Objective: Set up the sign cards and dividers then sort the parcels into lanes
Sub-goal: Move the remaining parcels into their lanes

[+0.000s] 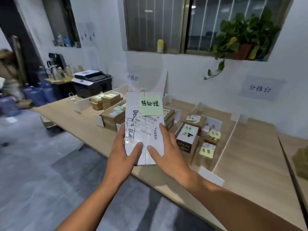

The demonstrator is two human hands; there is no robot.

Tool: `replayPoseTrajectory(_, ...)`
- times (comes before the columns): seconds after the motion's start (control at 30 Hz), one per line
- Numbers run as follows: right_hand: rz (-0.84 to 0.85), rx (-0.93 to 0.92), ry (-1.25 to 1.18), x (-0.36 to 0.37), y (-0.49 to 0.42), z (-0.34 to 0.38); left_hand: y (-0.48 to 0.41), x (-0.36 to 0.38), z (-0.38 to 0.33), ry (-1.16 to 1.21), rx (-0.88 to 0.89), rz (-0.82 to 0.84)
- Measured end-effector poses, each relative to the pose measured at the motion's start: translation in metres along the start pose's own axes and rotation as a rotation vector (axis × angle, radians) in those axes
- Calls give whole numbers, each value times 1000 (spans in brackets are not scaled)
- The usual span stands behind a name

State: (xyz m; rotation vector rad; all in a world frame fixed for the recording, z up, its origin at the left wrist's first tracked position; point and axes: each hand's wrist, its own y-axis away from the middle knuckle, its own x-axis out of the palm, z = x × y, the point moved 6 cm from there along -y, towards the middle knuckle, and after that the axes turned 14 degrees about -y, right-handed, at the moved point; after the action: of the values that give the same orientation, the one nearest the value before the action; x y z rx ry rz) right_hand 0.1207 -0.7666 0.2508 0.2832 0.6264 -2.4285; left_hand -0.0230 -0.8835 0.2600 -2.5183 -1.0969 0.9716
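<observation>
I hold a white parcel box (145, 120) up in front of me with both hands. A green sticky note (150, 105) with handwriting sits on its upper right, above a shipping label. My left hand (123, 155) grips its lower left edge with the thumb on the face. My right hand (168, 150) grips the lower right side, thumb on top. Behind it the wooden table (250, 160) is split into lanes by white dividers (225, 145). Brown parcels (113, 114) fill the left lanes. Parcels with yellow notes (207, 150) lie in the middle lane.
A folded white sign card (210, 175) stands at the table's front edge. White paper signs (260, 88) hang on the wall. A printer (92, 80) stands at the table's far left end. A potted plant (241, 40) sits on the window sill. A brown parcel (301, 160) lies at the far right.
</observation>
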Motion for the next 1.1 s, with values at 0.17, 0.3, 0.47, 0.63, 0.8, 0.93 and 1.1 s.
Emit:
replayPoseTrajectory(0.17,71,-20,-30,83,-55,-3,-39,-50,70,-91,-78,-57)
replayPoseTrajectory(0.3,136,-37,-60,136,-108,-17,-74,-69,120,-119,-126,-99)
replayPoseTrajectory(0.47,224,-65,-142,208,-194,-40,-131,-93,189,-180,-246,-191)
replayPoseTrajectory(0.63,277,-100,-165,277,-284,-48,-205,-131,242,-244,-335,-224)
replayPoseTrajectory(0.8,333,-131,-183,344,-363,-43,-265,-171,286,-309,-380,-309)
replayPoseTrajectory(0.93,402,-146,-158,399,-406,-42,-295,-199,333,-301,-443,-346)
replayPoseTrajectory(1.1,463,-150,-158,481,-455,-49,-337,-237,411,-307,-478,-358)
